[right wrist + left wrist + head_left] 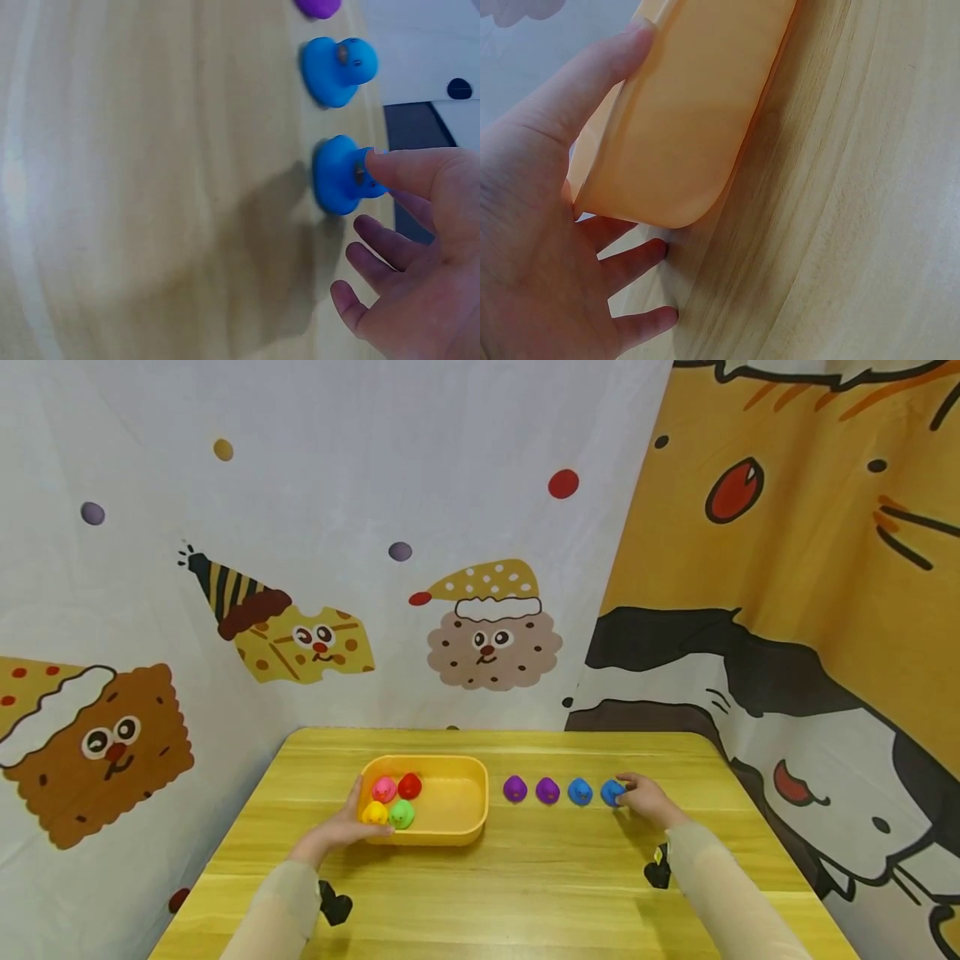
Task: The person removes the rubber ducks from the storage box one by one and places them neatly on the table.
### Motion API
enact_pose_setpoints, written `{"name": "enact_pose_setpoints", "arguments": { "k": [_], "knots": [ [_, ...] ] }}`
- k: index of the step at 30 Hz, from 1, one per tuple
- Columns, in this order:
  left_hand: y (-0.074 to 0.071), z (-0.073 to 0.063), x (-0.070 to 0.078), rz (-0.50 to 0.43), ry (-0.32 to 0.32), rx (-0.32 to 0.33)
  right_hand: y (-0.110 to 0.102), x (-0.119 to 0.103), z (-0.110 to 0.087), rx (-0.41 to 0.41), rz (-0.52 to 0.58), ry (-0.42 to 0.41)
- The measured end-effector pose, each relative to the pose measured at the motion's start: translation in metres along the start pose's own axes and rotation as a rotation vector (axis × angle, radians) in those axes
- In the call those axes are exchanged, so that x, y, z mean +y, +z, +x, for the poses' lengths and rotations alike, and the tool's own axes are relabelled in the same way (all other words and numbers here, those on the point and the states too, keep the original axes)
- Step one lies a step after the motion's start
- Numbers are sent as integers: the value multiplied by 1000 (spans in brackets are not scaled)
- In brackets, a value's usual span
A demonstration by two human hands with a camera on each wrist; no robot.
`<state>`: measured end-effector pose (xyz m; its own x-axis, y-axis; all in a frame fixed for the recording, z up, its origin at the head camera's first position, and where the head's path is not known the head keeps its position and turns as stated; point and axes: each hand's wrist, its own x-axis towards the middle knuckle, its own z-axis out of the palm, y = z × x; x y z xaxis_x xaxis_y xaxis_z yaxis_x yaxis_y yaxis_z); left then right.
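In the head view, my left hand [341, 831] spans the near left corner of a yellow-orange plastic tray [457, 838]. Its thumb lies along the near rim; in the left wrist view the lower fingers are spread loosely beside the tray wall [682, 127]. Inside the tray sit a pink duck [384, 789], a red duck [409, 786], a yellow duck [375, 813] and a green duck [401, 814]. At the right end of a row, my right hand [651, 799] pinches a small blue toy duck [335, 176] by its head between thumb and index finger, its other fingers loosely bent.
Left of the pinched duck stand another blue duck [580, 791] and two purple ducks, one [547, 791] beside the other [515, 789]. All are on a wooden table [480, 902]. A cartoon-printed cloth [480, 460] hangs behind the table and at both sides.
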<state>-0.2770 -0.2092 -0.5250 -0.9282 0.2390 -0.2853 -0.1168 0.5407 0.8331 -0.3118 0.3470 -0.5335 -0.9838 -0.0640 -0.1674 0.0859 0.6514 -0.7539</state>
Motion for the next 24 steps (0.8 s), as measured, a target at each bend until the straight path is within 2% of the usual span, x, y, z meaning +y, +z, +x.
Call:
{"name": "enact_pose_setpoints", "arguments": {
  "k": [2, 7, 11, 15, 19, 24],
  "knots": [
    [1, 0, 0, -3, -1, 1, -4, -6, 2, -8, 1, -1],
    [-1, 10, -12, -21, 12, 3, -9, -25, 9, -16, -15, -40],
    [0, 8, -13, -18, 19, 1, -4, -46, 16, -9, -18, -80],
    [0, 12, -17, -31, -8, -1, 7, -69, 21, -18, 4, -116],
    [-2, 16, -21, -33, 0, 6, 23, -93, 24, -25, 30, -161],
    [-1, 10, -16, -21, 23, 8, 49, -122, 26, -50, 106, -198]
  ]
}}
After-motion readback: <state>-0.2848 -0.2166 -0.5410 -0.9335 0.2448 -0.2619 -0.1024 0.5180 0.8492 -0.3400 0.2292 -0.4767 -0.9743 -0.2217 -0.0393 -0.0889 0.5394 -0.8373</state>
